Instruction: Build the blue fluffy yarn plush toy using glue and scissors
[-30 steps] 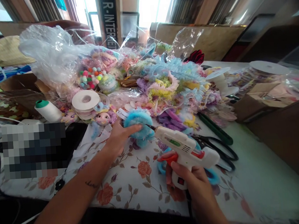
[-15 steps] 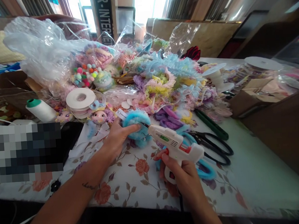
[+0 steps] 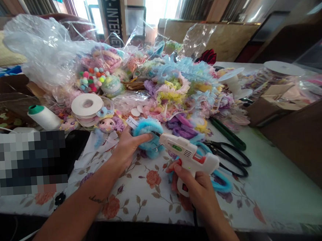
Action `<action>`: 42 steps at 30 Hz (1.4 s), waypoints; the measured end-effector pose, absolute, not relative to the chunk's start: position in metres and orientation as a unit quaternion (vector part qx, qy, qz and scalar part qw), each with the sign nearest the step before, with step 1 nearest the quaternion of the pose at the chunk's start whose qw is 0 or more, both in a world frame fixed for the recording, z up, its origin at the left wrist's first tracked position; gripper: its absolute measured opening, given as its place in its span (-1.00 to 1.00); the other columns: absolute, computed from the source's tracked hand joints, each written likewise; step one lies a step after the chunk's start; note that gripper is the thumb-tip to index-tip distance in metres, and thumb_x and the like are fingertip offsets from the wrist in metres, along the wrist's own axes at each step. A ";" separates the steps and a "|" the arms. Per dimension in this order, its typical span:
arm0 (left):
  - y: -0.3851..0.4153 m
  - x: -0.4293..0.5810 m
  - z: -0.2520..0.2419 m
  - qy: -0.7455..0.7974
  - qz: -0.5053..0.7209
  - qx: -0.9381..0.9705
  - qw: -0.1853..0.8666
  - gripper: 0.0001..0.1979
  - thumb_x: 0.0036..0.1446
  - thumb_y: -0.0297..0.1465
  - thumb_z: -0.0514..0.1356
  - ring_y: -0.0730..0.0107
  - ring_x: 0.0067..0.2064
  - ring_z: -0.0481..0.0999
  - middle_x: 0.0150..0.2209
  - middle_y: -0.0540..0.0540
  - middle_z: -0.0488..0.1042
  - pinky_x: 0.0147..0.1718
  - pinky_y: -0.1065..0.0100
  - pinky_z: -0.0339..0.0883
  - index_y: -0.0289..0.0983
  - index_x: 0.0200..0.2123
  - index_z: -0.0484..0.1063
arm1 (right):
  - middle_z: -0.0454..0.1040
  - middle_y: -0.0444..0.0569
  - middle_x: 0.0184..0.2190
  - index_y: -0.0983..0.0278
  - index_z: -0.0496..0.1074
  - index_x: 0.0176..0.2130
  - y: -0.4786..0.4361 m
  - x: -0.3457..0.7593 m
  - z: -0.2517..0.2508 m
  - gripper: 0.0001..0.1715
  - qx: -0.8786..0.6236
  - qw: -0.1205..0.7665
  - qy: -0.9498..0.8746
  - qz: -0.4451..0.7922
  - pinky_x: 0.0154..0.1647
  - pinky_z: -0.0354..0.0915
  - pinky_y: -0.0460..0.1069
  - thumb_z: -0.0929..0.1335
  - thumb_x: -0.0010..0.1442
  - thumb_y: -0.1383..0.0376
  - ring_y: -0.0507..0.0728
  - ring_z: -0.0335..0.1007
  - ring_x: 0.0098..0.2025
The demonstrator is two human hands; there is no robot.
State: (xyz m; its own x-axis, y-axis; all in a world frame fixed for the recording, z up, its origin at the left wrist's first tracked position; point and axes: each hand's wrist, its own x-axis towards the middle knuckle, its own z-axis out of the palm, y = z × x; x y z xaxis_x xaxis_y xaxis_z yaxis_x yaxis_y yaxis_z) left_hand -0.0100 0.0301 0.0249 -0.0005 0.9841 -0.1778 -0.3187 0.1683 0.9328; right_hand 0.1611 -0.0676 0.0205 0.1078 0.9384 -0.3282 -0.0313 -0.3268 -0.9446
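My left hand [image 3: 129, 144] is closed round a fluffy light-blue piece [image 3: 150, 131] that has a white printed label [image 3: 132, 121] at its left edge. The thumb presses on top of the fluff. In my right hand [image 3: 194, 182] is a white hot glue gun [image 3: 189, 151] with a red trigger, one finger lying at the trigger. Its dark nozzle points left and meets the fluff just beside my left thumb. Whether glue is coming out cannot be seen. A strip of blue fluffy trim [image 3: 222, 182] lies on the table behind and below the gun.
Black-handled scissors [image 3: 232, 157] and a dark green bar-like tool [image 3: 229, 134] lie to the right. Beyond my hands is a heap of pastel ruffles [image 3: 185, 71]. A ribbon spool [image 3: 86, 105], a thread cone [image 3: 43, 117] and a doll head [image 3: 108, 123] stand left; a cardboard box [image 3: 275, 103] is right.
Hardly anything differs. Both hands keep their grips, and the nozzle stays at the blue fluff; the view has shifted very slightly.
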 end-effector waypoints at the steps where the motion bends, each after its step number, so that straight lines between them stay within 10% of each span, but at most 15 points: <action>1: 0.030 -0.010 0.025 0.460 0.535 0.359 0.611 -0.56 -0.24 -0.41 0.52 0.25 -0.35 0.58 -0.36 -0.07 0.61 -0.39 0.28 0.46 -0.26 -0.23 0.52 | 0.40 -0.19 -0.65 0.28 0.49 -0.31 -0.068 0.161 0.021 -0.62 -0.601 0.439 -0.376 0.552 -0.83 -0.06 -0.18 0.40 0.20 0.00 -0.10 0.07 -0.83; 42: 0.030 -0.013 0.020 0.459 0.536 0.367 0.606 -0.58 -0.26 -0.38 0.55 0.19 -0.31 0.60 -0.35 -0.08 0.62 -0.37 0.24 0.46 -0.24 -0.27 0.56 | 0.39 -0.20 -0.68 0.24 0.44 -0.36 -0.068 0.161 0.024 -0.64 -0.614 0.427 -0.383 0.542 -0.84 -0.07 -0.15 0.39 0.18 0.00 -0.06 0.10 -0.83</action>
State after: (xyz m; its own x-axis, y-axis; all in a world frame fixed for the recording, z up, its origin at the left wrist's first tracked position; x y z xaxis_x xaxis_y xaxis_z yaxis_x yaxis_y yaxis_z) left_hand -0.0128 0.0304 0.0204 0.0036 0.9867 -0.1628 -0.3134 0.1557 0.9368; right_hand 0.1615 -0.0679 0.0236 0.1186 0.9334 -0.3388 0.0078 -0.3420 -0.9397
